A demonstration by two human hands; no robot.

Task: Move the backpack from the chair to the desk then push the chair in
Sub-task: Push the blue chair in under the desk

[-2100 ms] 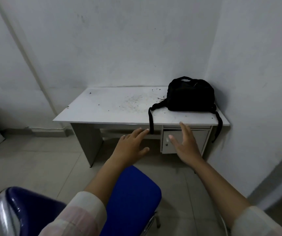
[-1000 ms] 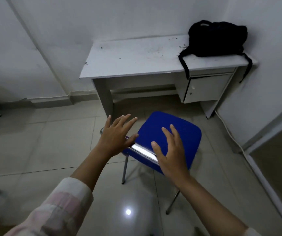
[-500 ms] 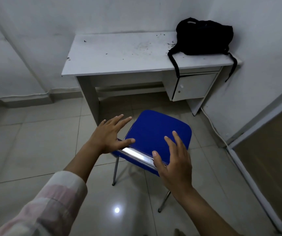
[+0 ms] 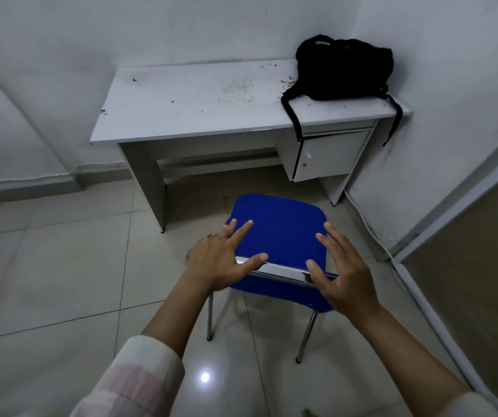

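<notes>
The black backpack (image 4: pixel 344 70) sits on the right end of the white desk (image 4: pixel 181 106), against the corner wall, with two straps hanging over the front edge. The blue chair (image 4: pixel 281 236) stands on the floor in front of the desk, its chrome back rail toward me. My left hand (image 4: pixel 220 260) hovers at the left end of the rail with fingers spread, thumb on or just above the rail. My right hand (image 4: pixel 341 275) is at the right end, fingers apart, thumb touching the rail. Neither hand is closed around anything.
The desk has a small cupboard (image 4: pixel 329 155) under its right side and an open kneehole (image 4: pixel 217 176) to the left of it. A white cable (image 4: pixel 371 233) runs along the floor by the right wall. A door frame (image 4: pixel 464 191) lies to the right.
The backpack stayed on the desk. My view tilted down to the chair and then shifted, putting it squarely before the desk. Both hands moved onto the ends of the chair's back rail.
</notes>
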